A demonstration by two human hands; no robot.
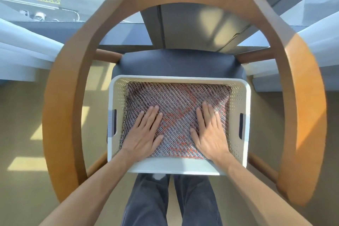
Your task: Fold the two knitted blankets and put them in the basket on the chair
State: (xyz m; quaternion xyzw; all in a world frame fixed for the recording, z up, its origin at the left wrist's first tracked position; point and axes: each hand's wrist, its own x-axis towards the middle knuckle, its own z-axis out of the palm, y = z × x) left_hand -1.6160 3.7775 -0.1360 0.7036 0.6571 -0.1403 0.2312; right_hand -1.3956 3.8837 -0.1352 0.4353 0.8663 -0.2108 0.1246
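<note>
A white perforated basket (178,166) stands on the dark seat of a wooden chair (176,60). Inside it lies a folded knitted blanket (176,97) in grey, blue and orange yarn, filling the basket's floor. My left hand (145,132) lies flat on the blanket's near left part, fingers straight. My right hand (211,132) presses flat on the near right part, fingers spread. Only one blanket surface shows; anything under it is hidden.
The chair's curved wooden armrest (60,115) rings the seat on the left, back and right. My legs in dark trousers (170,202) stand just before the basket. Beige floor lies around, and a window with white curtains (27,49) is behind the chair.
</note>
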